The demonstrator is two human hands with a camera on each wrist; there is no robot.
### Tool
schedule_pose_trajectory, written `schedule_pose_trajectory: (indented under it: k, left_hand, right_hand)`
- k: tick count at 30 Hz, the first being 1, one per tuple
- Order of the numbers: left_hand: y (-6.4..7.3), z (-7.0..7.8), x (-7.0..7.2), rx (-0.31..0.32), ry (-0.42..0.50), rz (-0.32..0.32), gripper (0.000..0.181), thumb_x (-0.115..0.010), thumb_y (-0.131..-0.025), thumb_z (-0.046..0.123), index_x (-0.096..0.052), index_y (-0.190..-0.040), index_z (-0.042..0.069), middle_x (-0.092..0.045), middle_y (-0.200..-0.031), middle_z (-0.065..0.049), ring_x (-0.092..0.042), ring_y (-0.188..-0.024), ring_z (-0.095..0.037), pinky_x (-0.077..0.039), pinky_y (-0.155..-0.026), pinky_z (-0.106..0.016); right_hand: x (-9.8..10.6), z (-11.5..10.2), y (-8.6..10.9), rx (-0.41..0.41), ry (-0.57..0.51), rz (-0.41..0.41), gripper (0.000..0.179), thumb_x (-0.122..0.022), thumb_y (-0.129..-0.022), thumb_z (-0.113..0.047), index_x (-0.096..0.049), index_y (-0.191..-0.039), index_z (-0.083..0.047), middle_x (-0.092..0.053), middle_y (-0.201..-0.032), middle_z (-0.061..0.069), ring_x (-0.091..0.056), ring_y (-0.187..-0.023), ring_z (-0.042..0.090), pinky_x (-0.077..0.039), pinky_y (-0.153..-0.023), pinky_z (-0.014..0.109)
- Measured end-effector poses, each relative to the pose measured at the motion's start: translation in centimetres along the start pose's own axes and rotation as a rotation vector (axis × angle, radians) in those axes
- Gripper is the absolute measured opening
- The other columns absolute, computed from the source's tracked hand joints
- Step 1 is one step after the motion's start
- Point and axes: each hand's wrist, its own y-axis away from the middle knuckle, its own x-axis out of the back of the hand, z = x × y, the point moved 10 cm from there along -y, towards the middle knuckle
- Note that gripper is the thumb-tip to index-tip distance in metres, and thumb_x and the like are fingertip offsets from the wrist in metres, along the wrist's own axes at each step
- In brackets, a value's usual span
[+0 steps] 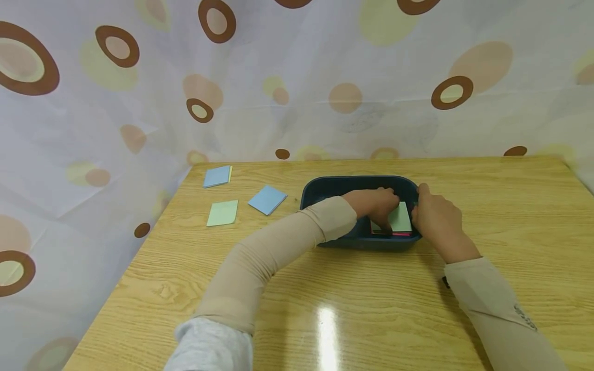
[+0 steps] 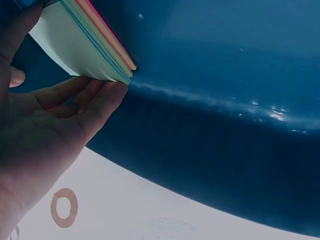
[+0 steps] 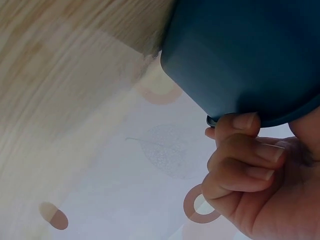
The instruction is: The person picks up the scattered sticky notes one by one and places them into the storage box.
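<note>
A dark blue plastic bin (image 1: 366,243) stands on the wooden table. My left hand (image 1: 378,203) reaches down inside it and pinches a stack of square sticky notes (image 1: 401,219). In the left wrist view, fingers (image 2: 102,107) lie along one edge of the stack, with the thumb towards the opposite edge. Pale green is the top colour, and blue, yellow, orange and pink layers (image 2: 107,37) show at the side. My right hand (image 1: 436,219) grips the bin's right end at the rim, its fingers curled in the right wrist view.
Left of the bin lie a blue sticky pad (image 1: 267,200), a pale green note (image 1: 223,213) and another blue pad (image 1: 216,176) with a yellow edge under it. A patterned curtain (image 1: 325,103) hangs behind the table (image 1: 371,309).
</note>
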Motion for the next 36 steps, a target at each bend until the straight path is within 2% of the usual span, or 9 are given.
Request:
schedule_pose_trajectory:
  k: [10, 17, 21, 24, 26, 30, 32, 34, 36]
  left_hand:
    - [0.4, 0.3, 0.2, 0.014, 0.015, -0.015, 0.068, -0.064, -0.086, 0.053, -0.047, -0.139, 0.014, -0.048, -0.134, -0.001, -0.043, -0.119, -0.013, -0.036, -0.096, -0.021]
    - [0.3, 0.3, -0.2, 0.03, 0.023, -0.024, 0.066, -0.064, -0.087, 0.052, -0.047, -0.139, 0.015, -0.047, -0.135, -0.001, -0.043, -0.119, -0.013, -0.036, -0.096, -0.021]
    - [0.7, -0.1, -0.5, 0.061, 0.029, -0.024, 0.072, -0.059, -0.088, 0.056, -0.042, -0.143, 0.014, -0.042, -0.138, -0.003, -0.042, -0.119, -0.014, -0.036, -0.097, -0.021]
    - [1.3, -0.3, -0.1, 0.064, 0.038, -0.002, 0.081, -0.056, -0.087, 0.062, -0.036, -0.146, 0.011, -0.039, -0.139, -0.005, -0.042, -0.118, -0.014, -0.036, -0.097, -0.021]
    - [2.0, -0.5, 0.5, 0.029, 0.07, 0.025, 0.083, -0.055, -0.088, 0.062, -0.031, -0.148, 0.009, -0.037, -0.142, -0.006, -0.042, -0.121, -0.014, -0.035, -0.1, -0.021]
    - [4.4, -1.7, 2.0, -0.07, 0.237, 0.105, 0.079, -0.056, -0.093, 0.05, -0.025, -0.152, 0.008, -0.028, -0.153, -0.009, -0.032, -0.137, -0.017, -0.027, -0.108, -0.022]
    - [6.4, -3.0, 2.9, -0.12, 0.332, 0.189, 0.073, -0.059, -0.095, 0.04, -0.027, -0.151, 0.007, -0.029, -0.153, -0.01, -0.031, -0.138, -0.018, -0.025, -0.11, -0.024]
    - [8.8, -5.0, 3.4, -0.142, 0.405, 0.273, 0.067, -0.06, -0.096, 0.032, -0.03, -0.15, 0.006, -0.034, -0.149, -0.011, -0.035, -0.136, -0.02, -0.028, -0.109, -0.026]
    - [11.2, -7.4, 3.3, -0.118, 0.437, 0.34, 0.061, -0.061, -0.096, 0.024, -0.034, -0.148, 0.005, -0.041, -0.145, -0.011, -0.04, -0.133, -0.022, -0.03, -0.108, -0.029]
  right_hand:
    - [0.0, -0.2, 0.0, 0.001, 0.014, -0.026, 0.027, -0.048, -0.093, -0.007, -0.034, -0.109, 0.01, -0.053, -0.065, 0.026, -0.055, -0.055, 0.042, -0.043, -0.046, 0.048]
    - [-0.1, -0.3, 0.2, 0.001, 0.018, -0.036, 0.028, -0.047, -0.094, -0.007, -0.033, -0.11, 0.011, -0.051, -0.061, 0.023, -0.053, -0.051, 0.038, -0.042, -0.044, 0.045]
    - [-0.1, -0.4, 0.1, 0.005, 0.022, -0.037, 0.03, -0.048, -0.093, -0.006, -0.033, -0.112, 0.013, -0.052, -0.063, 0.025, -0.054, -0.053, 0.04, -0.043, -0.045, 0.047]
    - [-0.1, -0.2, 0.1, 0.002, 0.024, -0.043, 0.033, -0.048, -0.093, -0.006, -0.032, -0.114, 0.014, -0.052, -0.065, 0.026, -0.055, -0.054, 0.041, -0.044, -0.046, 0.048]
    - [-0.2, -0.1, 0.0, -0.001, 0.026, -0.054, 0.036, -0.049, -0.094, -0.006, -0.031, -0.117, 0.015, -0.053, -0.065, 0.026, -0.055, -0.054, 0.04, -0.044, -0.046, 0.048]
    - [-0.3, -0.2, 0.0, -0.011, 0.03, -0.063, 0.039, -0.05, -0.094, -0.007, -0.03, -0.12, 0.015, -0.055, -0.067, 0.027, -0.056, -0.055, 0.038, -0.044, -0.046, 0.047]
    - [-0.3, -0.1, 0.0, -0.022, 0.029, -0.064, 0.04, -0.05, -0.094, -0.007, -0.03, -0.122, 0.015, -0.056, -0.071, 0.029, -0.057, -0.057, 0.038, -0.045, -0.047, 0.046]
    - [-0.4, 0.0, -0.1, -0.036, 0.025, -0.064, 0.041, -0.05, -0.094, -0.007, -0.03, -0.123, 0.014, -0.057, -0.074, 0.031, -0.057, -0.058, 0.039, -0.045, -0.048, 0.046]
    - [-0.5, 0.2, -0.1, -0.046, 0.022, -0.068, 0.042, -0.049, -0.094, -0.007, -0.029, -0.124, 0.014, -0.057, -0.075, 0.032, -0.057, -0.06, 0.04, -0.045, -0.048, 0.046]
